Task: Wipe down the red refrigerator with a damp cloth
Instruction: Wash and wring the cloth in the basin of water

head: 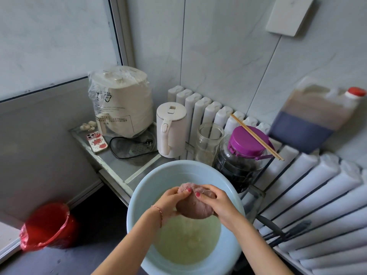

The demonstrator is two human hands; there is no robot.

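Together two hands, left (172,203) and right (215,203), grip one cloth (193,208) over one basin (139,197).

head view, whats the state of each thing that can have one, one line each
pinkish-brown wet cloth: bunched, held above the water
left hand: gripping the cloth
right hand: gripping the cloth
light blue plastic basin: part-filled with cloudy water
white electric kettle: lid closed
clear glass jar: no lid
purple-lidded dark jar: closed, chopsticks across lid
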